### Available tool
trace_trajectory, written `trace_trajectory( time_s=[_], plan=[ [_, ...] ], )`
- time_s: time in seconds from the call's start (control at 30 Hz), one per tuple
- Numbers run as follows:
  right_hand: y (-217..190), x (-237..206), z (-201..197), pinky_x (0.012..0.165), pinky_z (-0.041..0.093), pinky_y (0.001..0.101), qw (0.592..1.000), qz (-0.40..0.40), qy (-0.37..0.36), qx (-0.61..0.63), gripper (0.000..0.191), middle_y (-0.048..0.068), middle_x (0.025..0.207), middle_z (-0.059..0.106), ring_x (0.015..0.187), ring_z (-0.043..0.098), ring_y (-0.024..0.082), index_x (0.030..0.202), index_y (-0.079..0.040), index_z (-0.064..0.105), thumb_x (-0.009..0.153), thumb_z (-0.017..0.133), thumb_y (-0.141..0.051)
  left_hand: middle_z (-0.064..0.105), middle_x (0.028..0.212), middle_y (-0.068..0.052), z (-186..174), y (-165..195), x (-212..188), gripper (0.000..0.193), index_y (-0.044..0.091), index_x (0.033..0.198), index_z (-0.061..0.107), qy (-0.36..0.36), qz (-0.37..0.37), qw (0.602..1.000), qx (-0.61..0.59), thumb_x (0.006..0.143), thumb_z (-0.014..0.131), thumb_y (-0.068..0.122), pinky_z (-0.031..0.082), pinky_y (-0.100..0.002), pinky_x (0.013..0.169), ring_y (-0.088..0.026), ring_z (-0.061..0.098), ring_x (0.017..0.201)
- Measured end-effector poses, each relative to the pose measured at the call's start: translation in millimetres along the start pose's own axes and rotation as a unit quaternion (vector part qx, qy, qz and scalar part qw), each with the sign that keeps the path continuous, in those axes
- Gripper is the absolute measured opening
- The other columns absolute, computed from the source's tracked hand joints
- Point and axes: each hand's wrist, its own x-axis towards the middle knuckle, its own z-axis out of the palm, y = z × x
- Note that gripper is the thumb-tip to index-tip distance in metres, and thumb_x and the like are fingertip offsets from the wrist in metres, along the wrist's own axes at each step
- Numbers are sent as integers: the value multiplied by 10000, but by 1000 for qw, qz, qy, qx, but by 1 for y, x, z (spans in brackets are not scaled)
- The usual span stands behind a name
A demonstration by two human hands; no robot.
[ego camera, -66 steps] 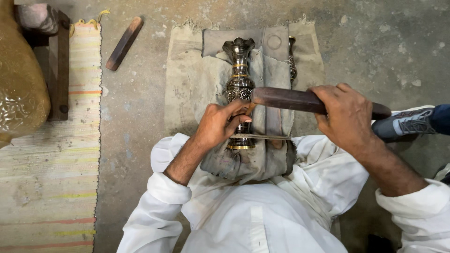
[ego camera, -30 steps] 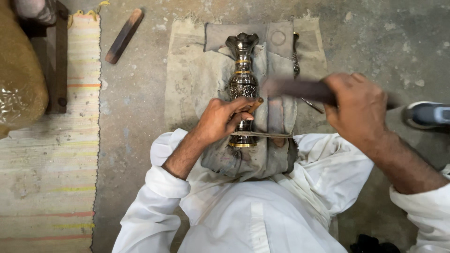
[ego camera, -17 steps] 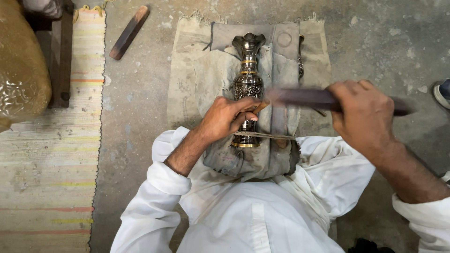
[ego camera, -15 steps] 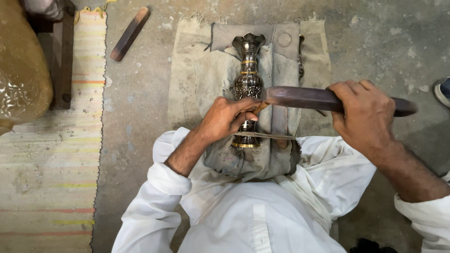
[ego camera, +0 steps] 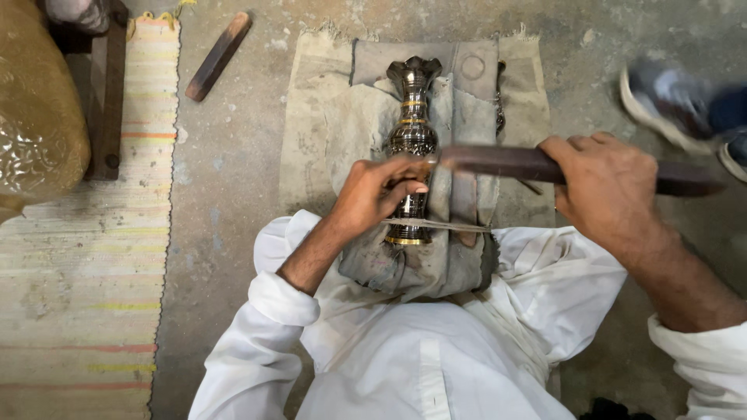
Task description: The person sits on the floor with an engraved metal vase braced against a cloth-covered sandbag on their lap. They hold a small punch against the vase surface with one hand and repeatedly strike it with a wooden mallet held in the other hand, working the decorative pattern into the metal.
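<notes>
The vase is looking like shiny dark metal with gold bands. Under the vase, a rough grey cloth is lying. The stick is looking like dark smooth wood. Left of the vase, the floor is showing rough, matt concrete.

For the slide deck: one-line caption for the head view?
Left hand steadies an engraved metal vase on cloth padding; right hand grips a dark wooden bar.

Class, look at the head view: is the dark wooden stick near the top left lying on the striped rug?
No, the wooden stick lies on the bare concrete floor, just right of the striped rug and apart from its edge.
</notes>
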Motion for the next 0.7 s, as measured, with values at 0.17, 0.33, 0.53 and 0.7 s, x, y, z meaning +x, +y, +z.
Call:
trace_trajectory(
  time_s=[0.17,0.33,0.53,0.7],
  plan=[
    [3,5,0,711,513,474,987,34,-62,142,281,129,816,702,756,695,346,1073,-122,712,823,827,-178,810,979,-67,4,-8,-15,370,94,1277,654,30,-69,995,-65,932,789,104,619,-305,748,-152,796,869],
    [-5,9,7,715,495,477,981,0,54,185,289,142,872,681,796,674,354,1076,-78,694,834,832,-153,797,1005,-81,7,-13,-21,396,77,1304,637,45,-23,998,-44,935,778,79,611,-291,736,-151,794,861],
    [-8,22,-1,784,531,423,983,-64,129,112,307,98,936,693,846,683,274,1134,-53,681,847,787,-78,799,946,-81,10,-15,-21,410,77,1297,648,43,-48,998,-15,915,798,75,597,-299,697,-159,797,811],
    [-12,27,-15,744,541,405,986,-125,111,5,307,76,894,699,831,678,267,1053,-85,694,767,804,-69,794,1072,-101,10,-19,-20,368,67,1250,642,59,24,998,0,919,804,73,641,-314,802,-203,799,976]
  ],
)
